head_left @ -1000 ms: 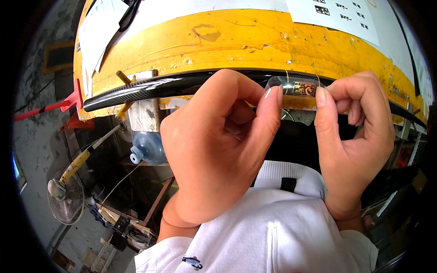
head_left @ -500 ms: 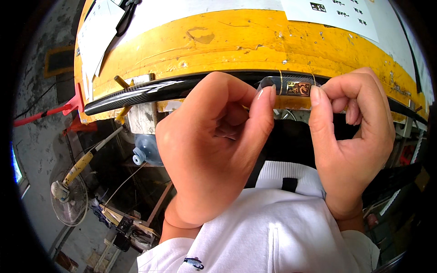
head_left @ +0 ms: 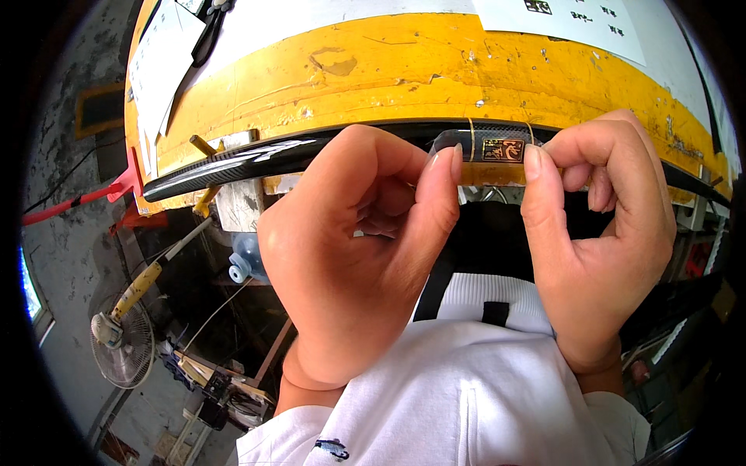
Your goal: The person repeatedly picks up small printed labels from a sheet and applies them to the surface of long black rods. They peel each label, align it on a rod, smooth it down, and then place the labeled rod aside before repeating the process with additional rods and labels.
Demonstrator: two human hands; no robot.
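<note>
A glossy black rod [head_left: 272, 153] with a carbon-weave pattern lies crosswise along the table's near edge. Stretched between my two hands, against the rod's near side, is a small clear decal strip [head_left: 503, 150] with a dark and gold emblem and thin gold lines. My left hand [head_left: 365, 248] pinches its left end between thumb and forefinger. At the right end, my right hand [head_left: 602, 225] has thumb and forefinger closed on the strip, its other fingers curled. Whether the strip's underside sticks to the rod cannot be seen.
The rod passes between yellow pegs [head_left: 203, 146] on a support at the left of the worn yellow table edge [head_left: 373, 66]. Paper sheets [head_left: 563, 27] and a black-handled tool [head_left: 208, 35] lie farther back. Below left are a blue plastic bottle [head_left: 247, 260] and a fan [head_left: 123, 342].
The whole view has shifted slightly, with the table and hands a little farther left in it. Both hands keep their pinch on the decal strip; it has barely moved against the rod.
</note>
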